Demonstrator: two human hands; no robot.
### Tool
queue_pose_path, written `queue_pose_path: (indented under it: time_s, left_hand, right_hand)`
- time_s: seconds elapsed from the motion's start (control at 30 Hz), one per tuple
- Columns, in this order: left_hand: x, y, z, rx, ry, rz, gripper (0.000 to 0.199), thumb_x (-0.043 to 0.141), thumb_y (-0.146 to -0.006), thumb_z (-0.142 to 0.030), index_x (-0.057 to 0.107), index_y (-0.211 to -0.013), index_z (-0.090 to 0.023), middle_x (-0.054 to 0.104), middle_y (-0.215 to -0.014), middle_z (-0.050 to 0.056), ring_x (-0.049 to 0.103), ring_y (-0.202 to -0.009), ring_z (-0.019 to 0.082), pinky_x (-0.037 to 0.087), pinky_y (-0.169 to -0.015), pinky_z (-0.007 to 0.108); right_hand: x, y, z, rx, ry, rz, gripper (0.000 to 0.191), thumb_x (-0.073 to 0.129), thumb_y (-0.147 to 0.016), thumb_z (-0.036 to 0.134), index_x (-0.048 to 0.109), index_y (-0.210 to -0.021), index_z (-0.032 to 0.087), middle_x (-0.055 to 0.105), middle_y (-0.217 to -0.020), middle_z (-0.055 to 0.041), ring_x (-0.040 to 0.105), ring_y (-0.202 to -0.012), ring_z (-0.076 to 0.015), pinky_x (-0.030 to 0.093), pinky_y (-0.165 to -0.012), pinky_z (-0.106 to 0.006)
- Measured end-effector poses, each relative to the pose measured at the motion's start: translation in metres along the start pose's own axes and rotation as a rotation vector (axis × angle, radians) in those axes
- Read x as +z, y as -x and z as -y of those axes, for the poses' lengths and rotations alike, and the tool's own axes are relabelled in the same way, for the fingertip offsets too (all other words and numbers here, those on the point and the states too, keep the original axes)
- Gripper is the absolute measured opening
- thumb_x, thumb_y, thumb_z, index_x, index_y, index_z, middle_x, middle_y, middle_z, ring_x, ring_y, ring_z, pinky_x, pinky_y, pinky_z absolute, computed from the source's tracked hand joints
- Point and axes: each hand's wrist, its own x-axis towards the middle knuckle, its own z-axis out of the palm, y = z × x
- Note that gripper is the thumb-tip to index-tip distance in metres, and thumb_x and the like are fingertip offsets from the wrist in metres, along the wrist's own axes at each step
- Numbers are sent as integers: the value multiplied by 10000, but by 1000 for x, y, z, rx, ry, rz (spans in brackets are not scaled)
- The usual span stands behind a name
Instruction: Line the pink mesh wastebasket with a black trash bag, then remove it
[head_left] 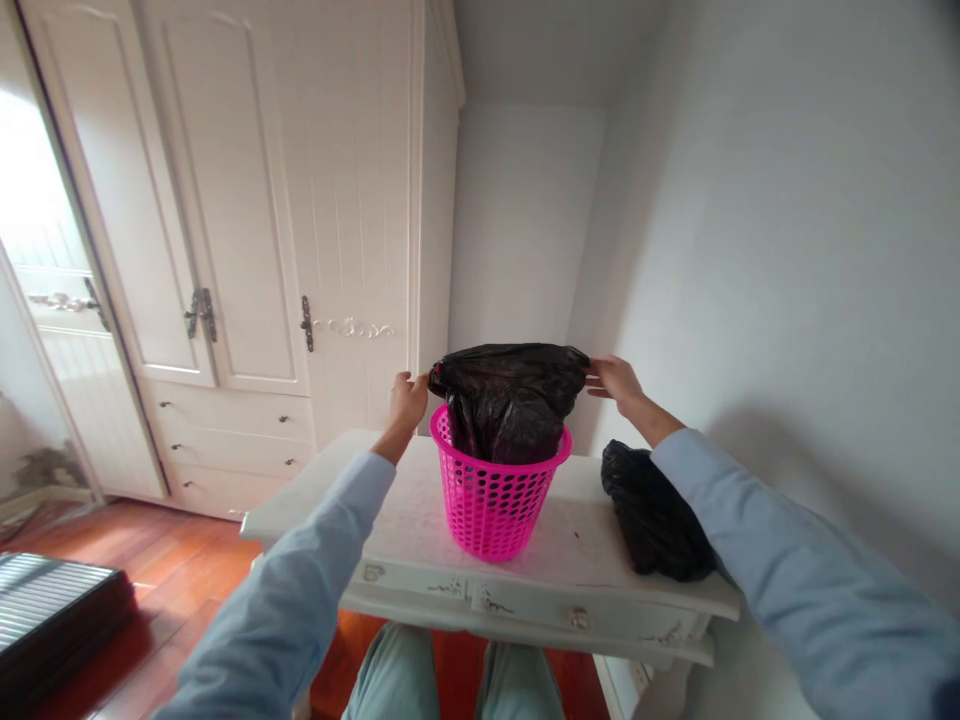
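Observation:
A black plastic garbage bag [514, 400] is stretched between my hands, its lower part down inside a pink perforated plastic basket [495, 510]. My left hand [409, 400] pinches the bag's left top corner, just above and left of the basket rim. On the other side, my right hand [616, 380] grips the right top corner with its fingers closed. The bag's upper edge stands above the rim and is not folded over it. The basket rests upright on a white table. How far down the bag reaches is partly hidden by the basket wall.
More folded black plastic bags [656, 510] lie on the right of the white table [397, 530], close to my right forearm. A white wardrobe [360, 200] stands behind on the left, and a grey wall [787, 250] rises on the right. A dark ridged box [60, 610] sits on the wooden floor.

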Motion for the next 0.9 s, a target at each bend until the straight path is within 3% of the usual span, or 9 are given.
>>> queue_pose_path:
  time_s: [0.07,0.1,0.13,0.2,0.3,0.4,0.5,0.67,0.9]
  left_hand:
    - [-11,50,1,122,10,-19,386,516,-936,-358,539,-1278,-181,637,-1265,145,565,-1255,276,453,-1049,441]
    - [-14,78,1,226,21,36,364,522,-947,-385,560,-1265,-211,640,-1289,111,581,-1238,246,464,-1044,410]
    - [-13,106,-1,441,-14,140,366,497,-974,-413,572,-1271,-212,632,-1319,113,565,-1265,246,449,-1066,421]
    - [-4,154,-3,740,-172,255,419,507,-984,-449,550,-1334,-223,612,-1376,114,487,-1364,267,372,-1141,475]
    - [22,190,-4,868,-359,343,562,537,-962,-503,482,-1429,-197,574,-1430,164,405,-1439,338,241,-1199,579]
    - [44,188,4,843,-463,409,552,532,-956,-526,522,-1402,-201,603,-1373,190,445,-1393,382,231,-1166,628]
    - [45,171,12,840,-474,409,394,483,-985,-483,617,-1230,-206,671,-1201,161,568,-1199,342,326,-1068,577]
    - [20,140,22,829,-383,315,280,456,-1003,-435,606,-927,-212,691,-941,75,609,-966,245,352,-986,468]
    - [-26,93,50,822,-495,86,307,455,-1012,-420,687,-942,-233,695,-1140,102,593,-1177,276,359,-1029,469]
  right_hand:
    - [-10,12,-3,-10,27,38,68,621,-852,117,596,-887,169,717,-842,-32,670,-606,-116,533,-527,-223]
    - [-14,19,-5,-8,38,57,83,628,-845,101,597,-885,167,721,-844,-36,678,-615,-120,536,-530,-222]
    - [-17,25,-6,-5,48,77,88,632,-841,94,597,-880,165,728,-847,-42,687,-623,-126,539,-532,-224]
    - [-21,38,-7,-3,63,113,76,636,-846,101,601,-874,162,743,-863,-57,705,-645,-137,539,-536,-222]
    - [-25,55,-8,-60,122,143,53,638,-851,127,610,-870,167,759,-883,-64,725,-677,-147,529,-542,-209]
    - [-30,64,-9,-170,247,137,30,630,-848,158,624,-867,180,766,-866,-56,743,-710,-164,523,-540,-206]
    - [-39,68,-12,-253,320,126,50,648,-829,205,644,-877,191,772,-836,-55,753,-737,-187,530,-548,-220]
    - [-50,70,-18,-302,293,152,207,749,-732,274,658,-903,202,780,-844,-67,736,-728,-207,551,-589,-273]
    - [-38,77,-13,-451,230,171,315,737,-726,323,664,-1010,207,781,-1010,-90,734,-869,-230,585,-731,-348]
